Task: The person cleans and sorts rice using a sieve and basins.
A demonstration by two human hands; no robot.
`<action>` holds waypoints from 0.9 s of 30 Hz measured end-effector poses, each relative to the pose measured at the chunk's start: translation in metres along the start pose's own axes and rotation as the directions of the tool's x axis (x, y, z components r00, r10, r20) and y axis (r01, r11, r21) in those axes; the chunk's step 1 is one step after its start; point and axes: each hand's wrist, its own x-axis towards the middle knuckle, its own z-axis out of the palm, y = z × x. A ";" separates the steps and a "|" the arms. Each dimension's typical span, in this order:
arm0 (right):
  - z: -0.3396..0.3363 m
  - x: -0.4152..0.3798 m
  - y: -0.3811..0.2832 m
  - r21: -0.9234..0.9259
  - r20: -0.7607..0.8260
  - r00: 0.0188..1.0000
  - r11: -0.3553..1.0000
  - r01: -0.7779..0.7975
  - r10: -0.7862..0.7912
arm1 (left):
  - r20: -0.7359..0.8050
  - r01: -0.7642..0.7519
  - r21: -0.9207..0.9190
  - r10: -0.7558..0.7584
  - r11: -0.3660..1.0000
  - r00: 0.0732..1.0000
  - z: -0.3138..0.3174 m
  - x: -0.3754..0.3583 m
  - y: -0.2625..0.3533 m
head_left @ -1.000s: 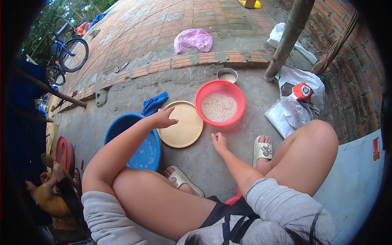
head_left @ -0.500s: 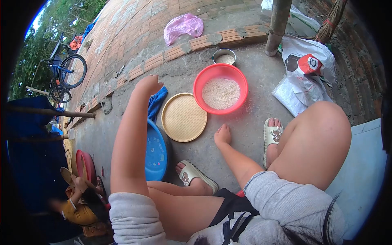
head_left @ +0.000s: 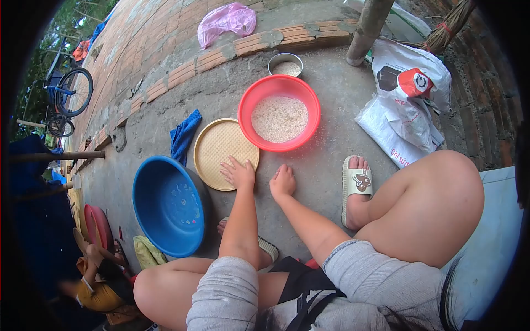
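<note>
My left hand [head_left: 239, 174] lies with spread fingers on the near edge of a round, pale woven tray [head_left: 221, 144] on the ground. Just right of it, my right hand [head_left: 282, 181] is held with its fingers curled in; whatever may be inside is hidden. Ahead of both hands, a red plastic basin [head_left: 248, 124] stands against the tray's right side. Pale grains that look like rice [head_left: 280, 118] cover its bottom. Behind that basin is a small metal bowl [head_left: 298, 60] with similar grains. A crumpled blue cloth [head_left: 185, 135] lies at the tray's left.
A large blue basin [head_left: 160, 204] tilts beside my left leg. White printed sacks [head_left: 406, 118] lie to the right, near a post [head_left: 371, 30]. A pink plastic bag [head_left: 227, 23] rests beyond the brick edging [head_left: 251, 43]. Another person [head_left: 102, 287] sits at lower left.
My left hand has come down from near the blue cloth onto the tray, and its fingers have spread. The right hand stays low and curled. The camera view has shifted, showing more of the blue basin.
</note>
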 end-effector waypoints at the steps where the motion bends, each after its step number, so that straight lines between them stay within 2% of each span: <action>1: 0.001 -0.001 -0.001 -0.017 -0.013 1.000 1.000 0.008 -0.008 | -0.017 0.018 -0.012 -0.018 1.000 1.000 0.003 0.002 0.001; 5: 0.000 -0.004 -0.003 -0.041 -0.042 0.999 0.999 0.030 -0.031 | -0.025 0.047 -0.021 -0.047 0.999 0.999 0.004 -0.002 0.009; 11: 0.004 0.000 -0.001 0.036 -0.068 0.998 0.999 0.013 -0.011 | -0.011 0.014 0.030 -0.014 0.999 1.000 0.000 -0.008 0.012; 13: 0.008 0.005 -0.006 0.154 -0.137 0.988 0.987 -0.044 0.066 | -0.022 0.008 0.028 -0.007 1.000 1.000 0.002 -0.009 0.012; 14: 0.010 0.008 -0.008 0.151 -0.138 0.988 0.988 -0.043 0.064 | -0.033 0.003 0.028 -0.002 1.000 0.999 0.004 -0.010 0.012; 16: 0.007 0.016 -0.021 0.442 -0.035 0.999 0.897 0.011 0.005 | -0.058 0.000 0.010 0.000 1.000 0.998 0.005 -0.012 0.014; 17: 0.006 0.019 -0.030 0.439 -0.034 0.999 0.898 0.013 0.002 | -0.084 -0.005 -0.004 0.005 1.000 0.996 0.006 -0.014 0.015; 19: 0.003 0.025 -0.050 0.571 -0.100 0.995 0.819 0.047 0.012 | -0.132 -0.008 -0.033 0.004 0.999 0.991 0.006 -0.018 0.017; 23: -0.003 0.028 -0.067 0.612 -0.012 0.997 0.789 -0.056 0.080 | -0.286 -0.060 -0.096 0.030 0.994 0.958 0.012 -0.017 0.016; 24: -0.002 0.028 -0.071 0.612 -0.012 0.996 0.789 -0.059 0.084 | -0.284 -0.061 -0.093 0.032 0.994 0.958 0.011 -0.017 0.018; 26: 0.000 0.031 -0.077 0.737 0.167 0.952 0.609 -0.294 0.258 | -0.246 -0.098 -0.165 0.055 0.982 0.968 0.011 -0.017 0.025; 27: 0.005 0.037 -0.076 0.736 0.168 0.951 0.609 -0.297 0.261 | -0.243 -0.097 -0.163 0.056 0.982 0.968 0.013 -0.016 0.027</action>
